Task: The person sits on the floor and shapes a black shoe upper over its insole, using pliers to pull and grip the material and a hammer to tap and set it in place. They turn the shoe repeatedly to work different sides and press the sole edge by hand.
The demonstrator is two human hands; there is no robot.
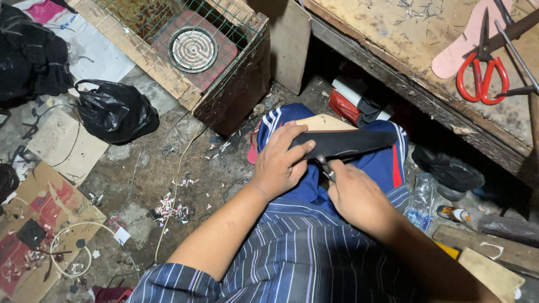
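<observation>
My left hand (281,160) grips one end of a black sole-shaped piece (351,143) that lies across my lap, on top of a tan wooden board (323,122). My right hand (356,193) is closed around a small metal tool (325,167), whose tip touches the near edge of the black piece. What kind of tool it is cannot be told. My knees in blue trousers with white and red stripes sit under the board.
A wooden workbench (404,45) at the upper right carries red-handled scissors (483,73), a pink sole cutout (469,42) and metal rods. A wire-mesh wooden crate (185,84) stands ahead. A black plastic bag (115,109), cardboard, scraps, a plastic bottle (420,199) lie on the floor.
</observation>
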